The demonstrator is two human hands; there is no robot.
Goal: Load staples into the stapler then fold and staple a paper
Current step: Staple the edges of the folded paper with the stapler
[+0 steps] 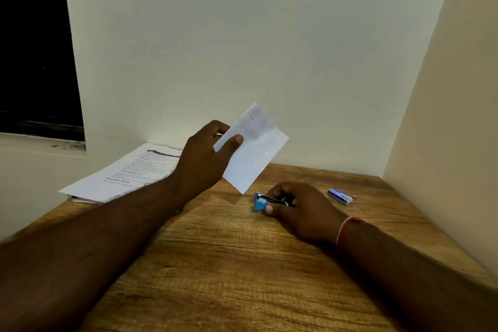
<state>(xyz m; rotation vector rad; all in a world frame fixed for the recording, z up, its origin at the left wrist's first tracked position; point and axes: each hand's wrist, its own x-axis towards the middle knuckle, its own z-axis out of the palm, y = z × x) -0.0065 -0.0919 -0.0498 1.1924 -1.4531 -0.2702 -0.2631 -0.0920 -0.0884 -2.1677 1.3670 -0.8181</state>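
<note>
My left hand [204, 156] holds a folded white paper [256, 151] up above the table, thumb on its near face and fingers behind it. Several staples show along the paper's right side. On the wooden table [229, 264] below it lies a small blue stapler [260, 201], its front end pointing left. My right hand [299, 210] grips the stapler from the right, fingers curled over its top and thumb at its near side. Most of the stapler's body is hidden under that hand.
A small blue and white staple box [340, 196] lies on the table to the right of my right hand. A stack of printed sheets [129, 170] sits at the back left corner. Walls close the table at the back and right.
</note>
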